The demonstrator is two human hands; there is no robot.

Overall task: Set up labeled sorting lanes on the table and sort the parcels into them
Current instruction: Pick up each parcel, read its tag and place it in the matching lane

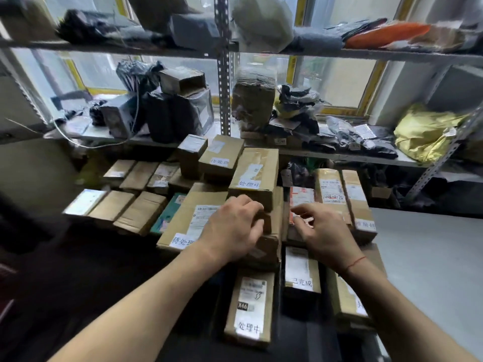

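Cardboard parcels crowd the dark table (117, 262), several bearing handwritten white labels. My left hand (232, 228) lies on a large flat labeled box (188, 218), fingers curled over the edge of a brown box (270, 246) in the middle stack. A taller labeled box (257, 171) sits on top of that stack. My right hand (324, 231) hovers over a red-and-white parcel (302, 195), thumb and fingers apart, nothing held. Closer to me lie a labeled box marked X46 (251, 307) and another labeled box (300, 273).
Two upright boxes (339, 194) stand right of my hands. Rows of small boxes (130, 205) fill the table's left. Metal shelving (223, 100) behind holds black bags (167, 113) and a yellow bag (423, 131). Grey floor (431, 257) lies to the right.
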